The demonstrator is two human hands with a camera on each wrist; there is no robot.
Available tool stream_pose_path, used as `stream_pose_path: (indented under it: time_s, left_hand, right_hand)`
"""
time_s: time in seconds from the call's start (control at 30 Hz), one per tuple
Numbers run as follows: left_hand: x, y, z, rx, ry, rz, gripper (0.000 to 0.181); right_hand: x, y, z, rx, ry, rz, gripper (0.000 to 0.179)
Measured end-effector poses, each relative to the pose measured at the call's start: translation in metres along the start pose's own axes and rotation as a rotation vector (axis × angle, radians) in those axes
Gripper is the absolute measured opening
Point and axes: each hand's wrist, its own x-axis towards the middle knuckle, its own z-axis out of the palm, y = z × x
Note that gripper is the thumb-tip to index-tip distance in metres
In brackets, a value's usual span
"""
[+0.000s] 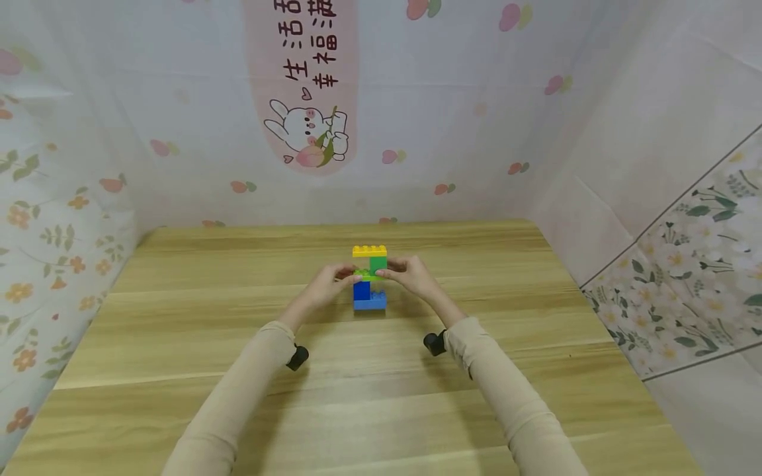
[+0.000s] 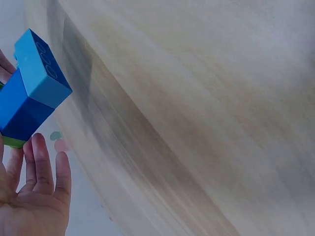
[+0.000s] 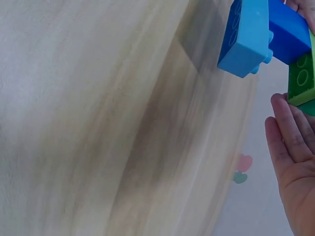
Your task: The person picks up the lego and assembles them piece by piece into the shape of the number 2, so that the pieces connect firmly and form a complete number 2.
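Observation:
A stack of toy building bricks is held upright between both hands, its underside showing in the wrist views. From the bottom up come a light blue brick, a dark blue brick on its left half, a lime green brick, a green brick on the right and a yellow brick on top. My left hand pinches the left end of the lime green brick. With thumb in front, my right hand grips the right end at the lime and green bricks. Its fingertips behind are partly hidden.
A wood-grain table spreads under the hands. Patterned cloth hangs behind it and along both sides. Small black cameras are strapped at the wrists over the sleeves.

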Motion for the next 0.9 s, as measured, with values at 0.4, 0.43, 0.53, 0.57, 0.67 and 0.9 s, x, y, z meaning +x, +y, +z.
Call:
stream_pose_path:
  time_s: [0.4,0.43,0.53,0.57,0.67,0.9]
  left_hand:
    - [0.0,-0.013,0.009,-0.002,-0.032,-0.03,0.043]
    - [0.0,-0.013,0.01,-0.005,-0.028,-0.028,0.043]
    - [0.002,-0.015,0.012,-0.013,-0.019,-0.033,0.042]
    - [0.002,-0.016,0.013,-0.012,-0.013,-0.037,0.041]
    - [0.003,-0.016,0.015,-0.009,0.006,-0.055,0.041]
    - [0.005,-0.016,0.019,0.026,0.03,-0.078,0.043]
  right_hand:
    - [0.016,0.038,0.016,0.035,0.0,0.007,0.042]
    - [0.016,0.039,0.017,0.037,0.003,0.017,0.043]
    - [0.016,0.041,0.02,0.044,0.017,0.068,0.042]
    - [0.017,0.042,0.021,0.048,0.022,0.097,0.041]
    - [0.02,0.045,0.024,0.038,0.037,0.123,0.04]
    - [0.02,0.047,0.026,0.019,0.064,0.101,0.042]
